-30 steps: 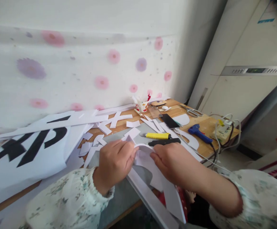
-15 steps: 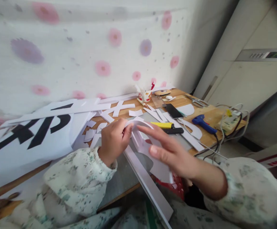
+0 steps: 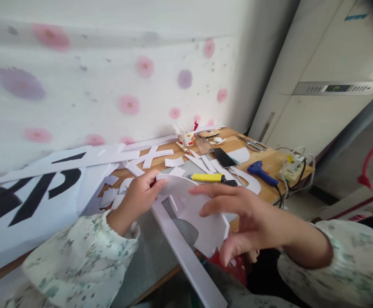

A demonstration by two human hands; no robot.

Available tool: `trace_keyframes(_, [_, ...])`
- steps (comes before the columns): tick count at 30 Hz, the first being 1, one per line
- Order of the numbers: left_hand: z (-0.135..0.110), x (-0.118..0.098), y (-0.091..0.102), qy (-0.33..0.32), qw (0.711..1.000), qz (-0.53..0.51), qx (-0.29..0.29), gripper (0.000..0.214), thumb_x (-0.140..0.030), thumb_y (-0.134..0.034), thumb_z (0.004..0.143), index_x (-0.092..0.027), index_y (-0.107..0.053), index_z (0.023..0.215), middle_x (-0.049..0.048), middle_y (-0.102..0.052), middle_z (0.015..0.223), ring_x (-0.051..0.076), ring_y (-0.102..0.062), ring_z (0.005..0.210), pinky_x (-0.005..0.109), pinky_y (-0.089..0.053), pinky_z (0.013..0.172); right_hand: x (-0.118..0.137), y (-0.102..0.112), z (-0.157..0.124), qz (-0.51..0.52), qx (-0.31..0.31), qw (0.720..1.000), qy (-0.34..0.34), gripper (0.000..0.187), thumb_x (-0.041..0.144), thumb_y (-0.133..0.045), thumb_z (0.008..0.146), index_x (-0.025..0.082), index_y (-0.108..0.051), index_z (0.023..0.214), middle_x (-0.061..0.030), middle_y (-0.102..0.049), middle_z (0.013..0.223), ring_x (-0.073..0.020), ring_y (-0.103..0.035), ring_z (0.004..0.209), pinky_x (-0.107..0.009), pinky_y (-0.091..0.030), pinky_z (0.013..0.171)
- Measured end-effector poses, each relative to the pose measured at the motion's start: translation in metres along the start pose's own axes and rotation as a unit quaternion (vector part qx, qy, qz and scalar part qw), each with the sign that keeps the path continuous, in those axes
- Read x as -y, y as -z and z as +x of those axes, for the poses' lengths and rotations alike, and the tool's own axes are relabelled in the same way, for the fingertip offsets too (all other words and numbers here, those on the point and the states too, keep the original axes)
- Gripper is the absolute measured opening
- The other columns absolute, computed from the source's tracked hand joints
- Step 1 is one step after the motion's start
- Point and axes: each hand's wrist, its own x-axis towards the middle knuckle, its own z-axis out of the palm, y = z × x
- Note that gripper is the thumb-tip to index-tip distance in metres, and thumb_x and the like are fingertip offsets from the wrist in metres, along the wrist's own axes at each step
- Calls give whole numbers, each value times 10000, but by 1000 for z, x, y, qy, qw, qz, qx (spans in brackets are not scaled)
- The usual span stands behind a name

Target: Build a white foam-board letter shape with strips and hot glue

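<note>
My left hand [image 3: 143,194] pinches the top left edge of a white foam board cut-out [image 3: 210,226] with a curved outline and an opening. A small upright tab [image 3: 176,206] stands on it beside the opening. From below my left hand a long white strip [image 3: 186,252] slants down toward my lap; whether it is joined to the cut-out I cannot tell. My right hand [image 3: 241,214] is open over the right part of the cut-out, fingers spread and curved. Just beyond lies a yellow utility knife [image 3: 207,177].
White sheets with black lettering [image 3: 42,199] cover the left side. Several white offcuts [image 3: 154,156] lie behind the hands. Toward the right are a phone [image 3: 224,157], a blue glue gun [image 3: 261,173], scissors [image 3: 253,144] and a power strip [image 3: 292,167] with cables. A paper cup [image 3: 186,137] stands at the back.
My right hand has lifted off the cut-out's upper edge and moved right, its fingers spreading. The cut-out has tilted to show more of its broad face. My left hand keeps hold. The view has shifted.
</note>
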Motion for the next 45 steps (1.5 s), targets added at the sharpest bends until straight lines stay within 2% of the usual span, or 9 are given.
trace_keyframes(5, [-3, 6, 3, 5, 996, -83, 27, 204, -390, -523, 881, -199, -540, 811, -39, -555, 618, 118, -521, 536, 228, -418, 513, 4, -2, -3, 59, 52, 997, 17, 223, 370, -669, 862, 150, -655, 829, -88, -683, 886, -123, -644, 774, -194, -496, 682])
trace_keyframes(9, [-17, 22, 20, 16, 994, -92, 49, 343, -366, -621, 825, -211, -542, 1121, 64, -690, 977, 126, -597, 633, 231, -480, 558, -1, 10, -9, 21, -65, 997, 40, 242, 387, -679, 852, 180, -620, 743, -53, -685, 782, -113, -645, 714, -192, -490, 642])
trace_keyframes(16, [-47, 24, 32, -57, 938, 46, 339, 352, -322, -703, 789, -283, -662, 1137, 55, -649, 1223, 158, -647, 847, 201, -484, 638, -6, 40, -17, -94, -247, 962, 73, 169, 357, -679, 859, 237, -640, 747, -21, -674, 693, -166, -639, 620, -289, -494, 541])
trace_keyframes(20, [-45, 25, 17, -68, 961, 78, 258, 116, -276, -590, 887, -223, -693, 880, 10, -709, 899, 157, -639, 854, 253, -462, 799, -18, 44, -19, -87, -233, 965, 79, 139, 352, -744, 799, 248, -661, 839, -25, -694, 782, -187, -660, 701, -307, -519, 611])
trace_keyframes(24, [-38, 43, 16, -45, 976, 109, 182, 113, -262, -576, 890, -216, -678, 877, 14, -699, 904, 164, -627, 844, 275, -460, 788, -34, 40, -18, -108, -178, 975, 72, 496, 357, -836, 691, 228, -628, 1122, -69, -686, 1000, -231, -654, 943, -320, -534, 765])
trace_keyframes(27, [-33, 49, 21, -53, 978, 100, 175, 95, -238, -602, 860, -215, -684, 903, 34, -698, 1006, 162, -628, 844, 279, -483, 776, -41, 32, -13, -91, -167, 978, 89, 285, 211, -782, 765, 218, -643, 1015, -57, -684, 955, -183, -657, 889, -287, -528, 763])
trace_keyframes(33, [-37, -7, 5, -74, 996, -17, 53, 317, -268, -652, 839, -237, -617, 1153, 10, -695, 826, 101, -568, 585, 208, -483, 566, -43, 13, 2, -32, -176, 979, 101, 231, 225, -808, 735, 199, -661, 912, -60, -695, 905, -163, -668, 833, -270, -531, 739])
trace_keyframes(37, [-44, -42, -33, -111, 960, -232, 108, 581, -299, -727, 803, -298, -494, 1335, 41, -702, 1039, 142, -673, 824, 251, -556, 771, -40, -4, 10, -1, -191, 977, 97, 221, 227, -816, 724, 183, -672, 886, -63, -692, 880, -152, -667, 804, -253, -532, 711])
trace_keyframes(45, [-52, -41, -65, -38, 876, -480, 21, 426, -345, -756, 782, -297, -653, 1192, 31, -690, 1182, 171, -625, 1105, 232, -489, 950, -31, -33, 22, 46, -245, 966, 74, 199, 290, -807, 737, 186, -640, 770, -21, -648, 736, -126, -627, 666, -241, -511, 603])
